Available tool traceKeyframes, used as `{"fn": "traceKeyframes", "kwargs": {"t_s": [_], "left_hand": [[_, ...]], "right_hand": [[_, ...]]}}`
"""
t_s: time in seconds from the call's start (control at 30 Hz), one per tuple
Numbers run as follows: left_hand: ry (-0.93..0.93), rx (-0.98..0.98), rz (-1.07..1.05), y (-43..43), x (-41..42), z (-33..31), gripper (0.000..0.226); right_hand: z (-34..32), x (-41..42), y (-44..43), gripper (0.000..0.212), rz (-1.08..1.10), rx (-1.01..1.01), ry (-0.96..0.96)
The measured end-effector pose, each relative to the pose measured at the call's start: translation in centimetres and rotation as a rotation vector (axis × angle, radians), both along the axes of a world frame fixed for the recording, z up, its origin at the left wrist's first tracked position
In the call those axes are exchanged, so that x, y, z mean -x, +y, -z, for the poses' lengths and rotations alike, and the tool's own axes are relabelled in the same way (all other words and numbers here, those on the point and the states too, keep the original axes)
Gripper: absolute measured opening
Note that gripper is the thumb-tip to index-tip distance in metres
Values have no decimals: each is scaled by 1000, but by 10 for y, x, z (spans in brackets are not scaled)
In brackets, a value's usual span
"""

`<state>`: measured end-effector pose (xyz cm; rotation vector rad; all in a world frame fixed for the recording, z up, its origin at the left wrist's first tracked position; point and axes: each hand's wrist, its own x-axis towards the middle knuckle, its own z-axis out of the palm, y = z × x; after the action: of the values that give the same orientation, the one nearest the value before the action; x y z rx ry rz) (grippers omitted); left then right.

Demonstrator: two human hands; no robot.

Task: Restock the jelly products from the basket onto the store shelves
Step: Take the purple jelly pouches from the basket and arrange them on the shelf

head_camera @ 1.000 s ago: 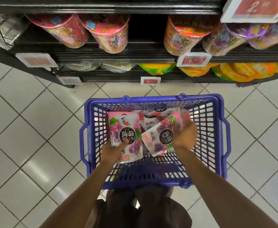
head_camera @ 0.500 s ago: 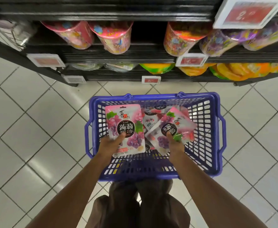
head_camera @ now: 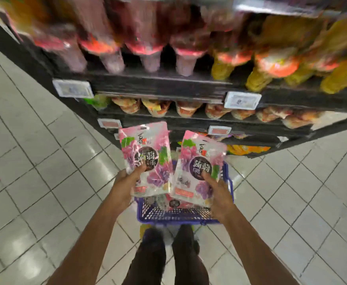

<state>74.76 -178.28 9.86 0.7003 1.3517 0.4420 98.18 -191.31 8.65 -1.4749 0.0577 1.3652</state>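
I am now holding two pouches up, clear of the blue plastic mesh basket [head_camera: 228, 177] that they lay inside a moment ago, so I judge the picking step done and the carry to the shelves beginning. My left hand [head_camera: 125, 186] is grasping one flat pink-and-purple grape jelly pouch [head_camera: 145, 159] by its lower left corner, thumb on the front; my right hand [head_camera: 217, 194] is grasping a second, matching pink jelly pouch [head_camera: 201, 167] by its lower right, fingers [head_camera: 206, 176] pressed on its face. The two pouches are sitting side by side, nearly touching. More pouches are lying in the basket on the white tiled floor [head_camera: 45, 182], near my feet. The black store shelving [head_camera: 164, 85] is rising just beyond, far rows crowded with blurred tubs; I cannot tell where a free gap lies. Left and right, the floor is giving me open room.
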Motion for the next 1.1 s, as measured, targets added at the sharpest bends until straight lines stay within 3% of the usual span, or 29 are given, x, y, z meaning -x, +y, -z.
{"fn": "traceKeyframes", "kwargs": {"t_s": [0.07,0.13,0.37,0.53,0.87,1.1], "left_hand": [[-41,-56,28,3,10,-62,62],[-79,-134,79,10,21,-118,76],[-84,-522,86,57,34,-282,69],[-141,-797,178,77,27,-380,51],[-256,-1123,-8,84,19,-507,34],[-336,-1198,-73,108,22,-562,43]], "right_hand": [[-62,5,1,23,-52,-47,-81],[-120,9,8,32,-82,-93,-176],[-295,16,53,41,-113,-320,-475],[-400,15,74,43,-64,-487,-677],[-522,4,93,28,45,-727,-1028],[-587,11,115,18,56,-889,-1057]]}}
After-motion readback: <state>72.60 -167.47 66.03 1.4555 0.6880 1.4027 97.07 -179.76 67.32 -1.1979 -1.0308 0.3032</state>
